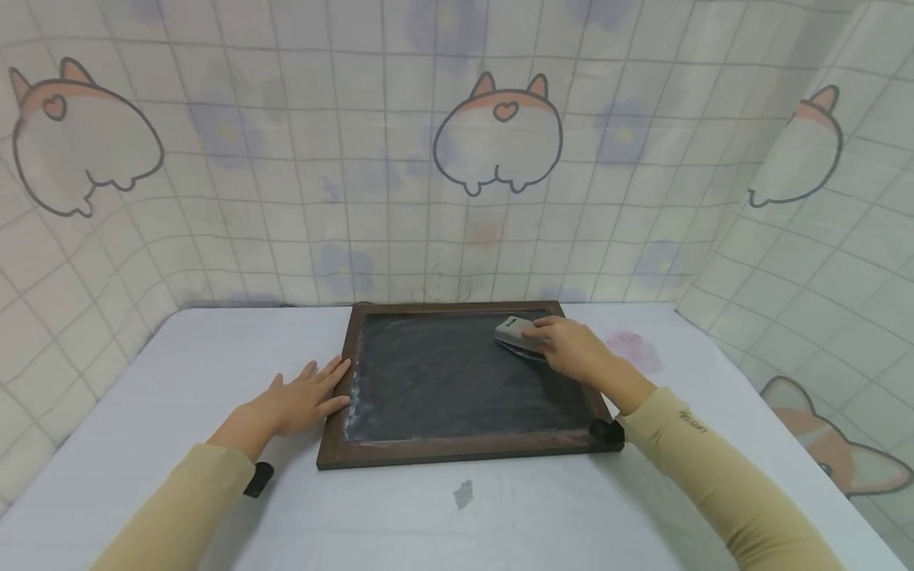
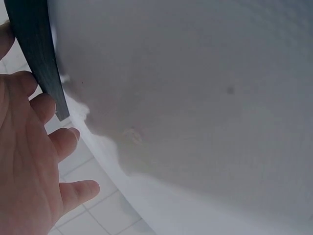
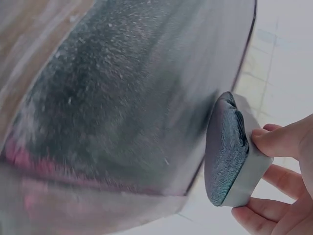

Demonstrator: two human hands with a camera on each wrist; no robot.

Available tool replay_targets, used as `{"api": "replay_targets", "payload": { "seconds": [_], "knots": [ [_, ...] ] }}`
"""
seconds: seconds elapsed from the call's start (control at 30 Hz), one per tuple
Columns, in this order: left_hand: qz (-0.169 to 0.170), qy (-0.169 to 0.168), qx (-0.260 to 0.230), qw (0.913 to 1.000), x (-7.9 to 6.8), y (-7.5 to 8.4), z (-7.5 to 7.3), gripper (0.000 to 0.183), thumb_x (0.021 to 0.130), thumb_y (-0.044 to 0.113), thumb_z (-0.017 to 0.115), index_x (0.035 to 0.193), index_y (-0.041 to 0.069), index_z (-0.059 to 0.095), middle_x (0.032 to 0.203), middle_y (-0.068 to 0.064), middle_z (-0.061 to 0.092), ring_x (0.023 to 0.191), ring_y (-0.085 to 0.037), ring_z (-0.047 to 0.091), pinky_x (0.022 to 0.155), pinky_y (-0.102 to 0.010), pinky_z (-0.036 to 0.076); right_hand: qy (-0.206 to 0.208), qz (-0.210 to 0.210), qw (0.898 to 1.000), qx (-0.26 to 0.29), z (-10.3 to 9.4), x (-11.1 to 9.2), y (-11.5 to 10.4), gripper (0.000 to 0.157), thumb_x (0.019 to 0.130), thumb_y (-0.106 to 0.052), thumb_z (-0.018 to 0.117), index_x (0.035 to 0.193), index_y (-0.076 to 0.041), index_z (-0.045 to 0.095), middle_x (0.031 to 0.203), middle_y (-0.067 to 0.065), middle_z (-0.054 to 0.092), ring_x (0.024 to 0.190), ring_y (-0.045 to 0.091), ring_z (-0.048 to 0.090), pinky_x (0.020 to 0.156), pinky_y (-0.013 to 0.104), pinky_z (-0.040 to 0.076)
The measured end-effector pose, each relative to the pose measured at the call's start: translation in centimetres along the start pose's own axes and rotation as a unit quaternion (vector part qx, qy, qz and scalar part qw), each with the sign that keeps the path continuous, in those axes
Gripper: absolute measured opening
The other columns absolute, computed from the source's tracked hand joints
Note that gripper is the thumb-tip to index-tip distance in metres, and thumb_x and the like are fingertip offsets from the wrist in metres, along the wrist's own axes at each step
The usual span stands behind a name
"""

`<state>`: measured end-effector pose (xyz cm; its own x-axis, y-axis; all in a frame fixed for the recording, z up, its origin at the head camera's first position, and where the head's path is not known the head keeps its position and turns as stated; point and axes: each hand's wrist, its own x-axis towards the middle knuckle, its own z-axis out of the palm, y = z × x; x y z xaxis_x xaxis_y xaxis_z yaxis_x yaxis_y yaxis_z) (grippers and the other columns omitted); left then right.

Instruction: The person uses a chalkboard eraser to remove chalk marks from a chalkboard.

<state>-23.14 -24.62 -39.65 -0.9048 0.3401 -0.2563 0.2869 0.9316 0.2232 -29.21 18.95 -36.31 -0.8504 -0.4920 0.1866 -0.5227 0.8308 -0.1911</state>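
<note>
While the left hand (image 1: 303, 396) lies flat against the chalkboard (image 1: 457, 381) frame, the right hand (image 1: 571, 347) grips an eraser (image 1: 516, 331).

A white table (image 1: 178, 373) stands enclosed by grid-patterned curtain walls (image 1: 300, 174) printed with cartoon corgi rumps (image 1: 497, 135).

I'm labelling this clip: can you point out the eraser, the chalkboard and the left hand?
eraser (image 1: 516, 330), head view, on its grey back.
chalkboard (image 1: 443, 377), head view, on its dark writing surface.
left hand (image 1: 303, 396), head view, on the back of the hand.
</note>
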Motion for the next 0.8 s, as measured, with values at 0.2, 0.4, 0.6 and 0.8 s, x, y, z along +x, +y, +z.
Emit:
{"api": "replay_targets", "payload": {
  "seconds": [0.2,0.4,0.6,0.8],
  "knots": [
    [0.002,0.001,-0.001,1.0,0.0,0.0,0.0,0.079,0.108,0.057,0.039,0.165,0.007,0.017,0.169,-0.019,0.014,0.15,-0.052,0.016,0.109,-0.082,0.007,0.031,-0.032,0.999,-0.022,-1.7,-1.6,-0.3,0.034,0.094,0.002,0.069,0.129,0.0,0.071,0.131,0.026,0.063,0.077,0.03,0.07,0.057,0.032,0.046],
    [0.004,-0.002,-0.005,1.0,0.1,-0.1,0.1,0.08,0.107,0.058,0.039,0.165,0.008,0.016,0.17,-0.018,0.013,0.15,-0.052,0.016,0.108,-0.082,0.006,0.068,-0.046,0.996,-0.029,-3.0,-4.3,0.2,0.036,0.095,0.001,0.069,0.131,-0.003,0.07,0.131,0.023,0.062,0.067,0.018,0.061,0.055,0.029,0.045],
    [0.005,-0.003,-0.004,1.0,0.3,-0.2,0.2,0.081,0.107,0.059,0.039,0.165,0.008,0.016,0.17,-0.018,0.012,0.15,-0.052,0.015,0.108,-0.082,0.006,0.149,-0.069,0.986,-0.027,-3.7,-7.9,1.3,0.041,0.088,0.008,0.073,0.127,-0.003,0.073,0.127,0.021,0.064,0.065,0.02,0.059,0.054,0.03,0.046],
    [0.007,-0.004,-0.004,1.0,0.4,-0.3,0.2,0.081,0.107,0.06,0.039,0.165,0.007,0.016,0.169,-0.02,0.013,0.15,-0.053,0.015,0.107,-0.083,0.006,0.219,-0.089,0.971,-0.033,-4.0,-10.8,2.6,0.045,0.08,0.014,0.078,0.122,-0.001,0.075,0.123,0.018,0.067,0.073,0.022,0.066,0.053,0.032,0.049]
  ]
}}
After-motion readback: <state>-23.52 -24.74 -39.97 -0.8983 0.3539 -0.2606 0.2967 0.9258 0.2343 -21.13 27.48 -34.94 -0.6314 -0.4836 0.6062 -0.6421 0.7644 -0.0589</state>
